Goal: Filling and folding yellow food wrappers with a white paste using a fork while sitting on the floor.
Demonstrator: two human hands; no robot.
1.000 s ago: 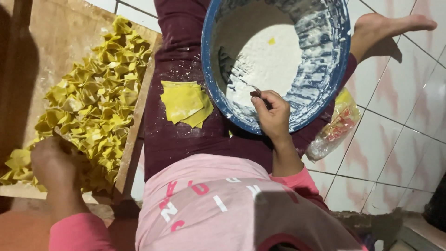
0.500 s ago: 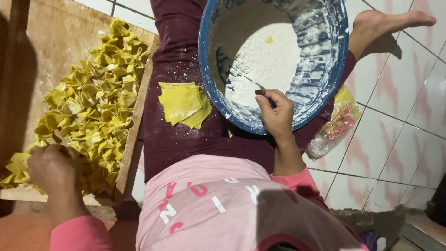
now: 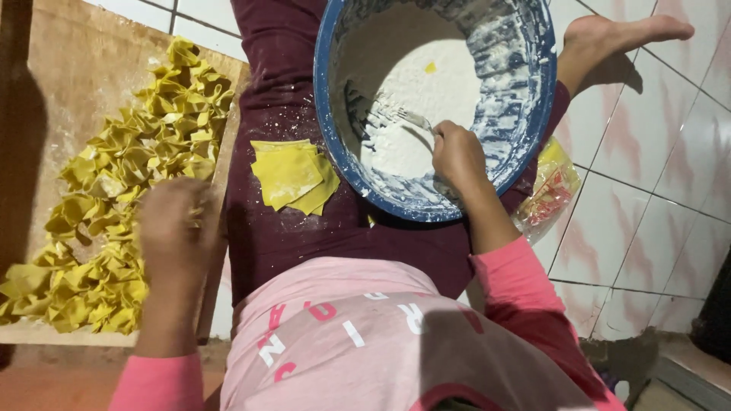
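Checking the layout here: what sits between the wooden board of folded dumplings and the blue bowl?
In the head view, a small stack of flat yellow dough squares lies on the person's lap, between the wooden board and the blue bowl.

Head cam, steep down, close over lap.

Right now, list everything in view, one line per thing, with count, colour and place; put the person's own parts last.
bowl: one, blue, floured inside, on the lap.
flour: white heap inside the bowl.
fork: one, metal, in the flour, held by the right hand.
flat dough squares: small yellow stack on the thigh.
folded dough pieces: many, yellow, heaped on the board.
wooden board: one, brown, left side.
plastic bag: one, yellow and red, beside the bowl.
tiled floor: white and pink.
left hand: blurred, over the folded pieces.
right hand: in the bowl.
foot: bare, top right.
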